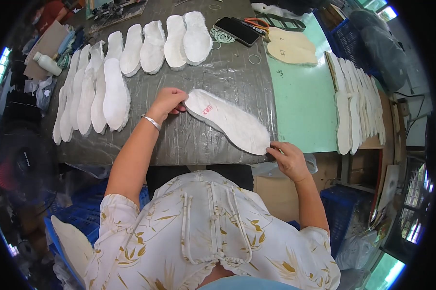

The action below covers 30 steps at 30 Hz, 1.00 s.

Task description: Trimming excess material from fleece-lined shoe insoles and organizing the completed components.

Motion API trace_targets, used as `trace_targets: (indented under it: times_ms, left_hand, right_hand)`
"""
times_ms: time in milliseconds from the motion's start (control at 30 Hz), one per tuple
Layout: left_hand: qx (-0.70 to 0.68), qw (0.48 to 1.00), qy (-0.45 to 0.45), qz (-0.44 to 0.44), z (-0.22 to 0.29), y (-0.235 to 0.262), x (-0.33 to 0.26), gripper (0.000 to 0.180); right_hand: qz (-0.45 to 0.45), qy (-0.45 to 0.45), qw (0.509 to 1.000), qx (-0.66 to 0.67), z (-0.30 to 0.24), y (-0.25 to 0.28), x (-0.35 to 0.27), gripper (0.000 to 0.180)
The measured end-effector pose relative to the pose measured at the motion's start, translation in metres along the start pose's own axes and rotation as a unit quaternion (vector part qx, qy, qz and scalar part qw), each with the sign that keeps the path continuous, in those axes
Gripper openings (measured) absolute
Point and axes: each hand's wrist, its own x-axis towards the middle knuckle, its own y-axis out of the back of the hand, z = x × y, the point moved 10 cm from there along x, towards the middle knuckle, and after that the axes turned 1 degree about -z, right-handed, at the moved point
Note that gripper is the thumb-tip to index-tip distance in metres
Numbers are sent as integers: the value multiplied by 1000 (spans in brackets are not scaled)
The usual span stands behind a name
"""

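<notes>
A white fleecy insole (230, 121) with a small red stamp lies slantwise on the grey plastic-covered table (189, 140). My left hand (167, 102), a silver bracelet at its wrist, pinches the insole's upper-left end. Down at the table's front edge my right hand (288, 157) grips the lower-right end. The insole lies flat on the table between both hands.
A curved row of several white insoles (116, 72) lies across the far left and back of the table. A phone (237, 30), rubber bands (220, 36) and tan insoles (290, 46) lie at the back; more white insoles (355, 101) are stacked on the right. Blue crates (82, 217) stand below.
</notes>
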Motion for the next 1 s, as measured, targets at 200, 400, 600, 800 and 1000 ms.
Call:
trace_targets:
  times_ms: [200,400,600,800,1000]
  left_hand:
    - [-104,994,24,2,-30,21,-40,20]
    - [-214,974,2,77,-85,38,-97,18]
    - [-276,959,-3,67,-101,34,-106,17]
    - [-304,951,0,52,-106,32,-104,16]
    - [-343,938,12,45,-108,36,-105,16]
  right_hand:
    - [99,-212,972,-30,55,9,-29,33]
    - [154,-361,886,246,77,-13,-27,21]
    - [93,-444,832,319,98,-53,26,29]
    - [19,-486,783,387,108,-77,42,26]
    - [-3,-487,781,392,99,-83,39,22]
